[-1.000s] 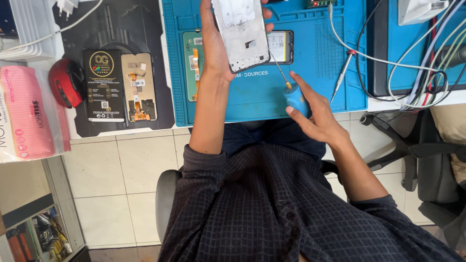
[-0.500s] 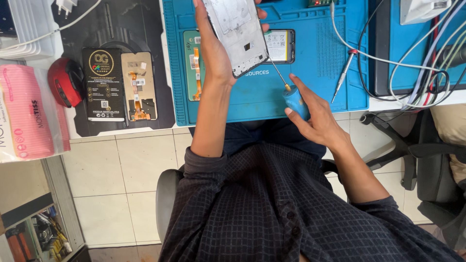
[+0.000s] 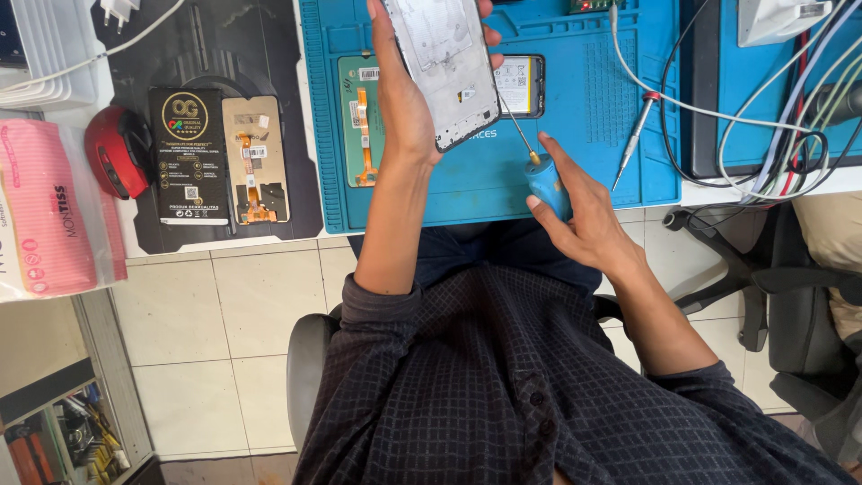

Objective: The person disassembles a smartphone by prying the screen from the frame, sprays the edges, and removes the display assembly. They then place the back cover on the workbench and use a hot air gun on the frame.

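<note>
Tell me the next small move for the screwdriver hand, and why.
Probably lift the screwdriver tip up to the phone frame. The left hand holds the frame raised over the blue mat, while the right hand grips the blue handle with the tip just below the frame's lower edge.

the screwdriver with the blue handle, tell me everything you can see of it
The screwdriver has a stubby light-blue handle that looks like plastic, a small brass-coloured collar and a thin dark metal shaft. It points up and to the left, its tip reaching the lower edge of the white phone frame held up by the left hand. The right hand grips the handle above the near edge of the blue work mat.
</note>
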